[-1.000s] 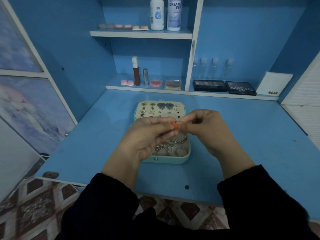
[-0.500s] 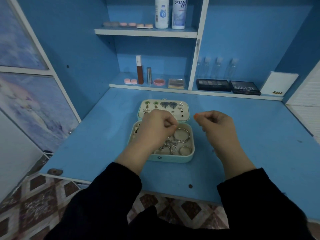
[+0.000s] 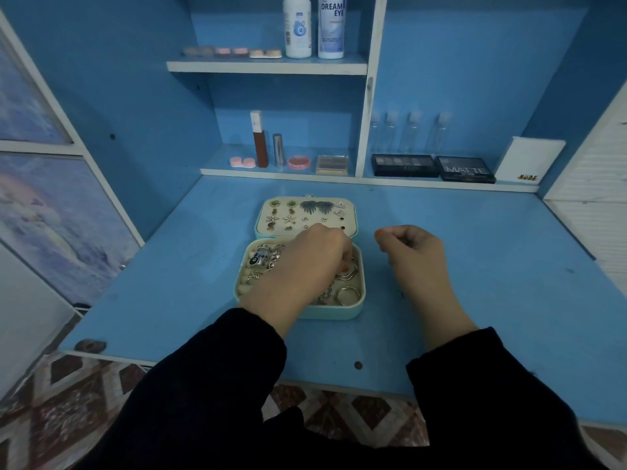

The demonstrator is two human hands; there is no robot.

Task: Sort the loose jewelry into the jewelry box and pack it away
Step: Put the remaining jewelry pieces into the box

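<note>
A mint jewelry box [image 3: 327, 313] lies open in the middle of the blue desk. Its lid panel [image 3: 330, 224] carries rows of stud earrings. The bottom tray holds an eye charm [image 3: 257, 260], chains and a silver hoop [image 3: 348, 295]. My left hand [image 3: 305, 262] hovers over the tray with curled fingers, its fingertips down among the hoops at the tray's right side; what they hold is hidden. My right hand [image 3: 415, 254] floats just right of the box, above the desk, fingers curled shut with thumb against forefinger. Nothing shows in it.
The desk [image 3: 475, 266] ends at a low back shelf with black eyeshadow palettes [image 3: 403, 165], a white NUDE box [image 3: 529, 159], small clear bottles [image 3: 410, 132], a lipstick tube [image 3: 258, 139] and compacts. Two tall bottles [image 3: 314, 25] stand on the upper shelf. Blue walls close both sides.
My hands, pinched together above the box a second ago, have parted. The left one dropped into the tray; the right one drew off to the right.
</note>
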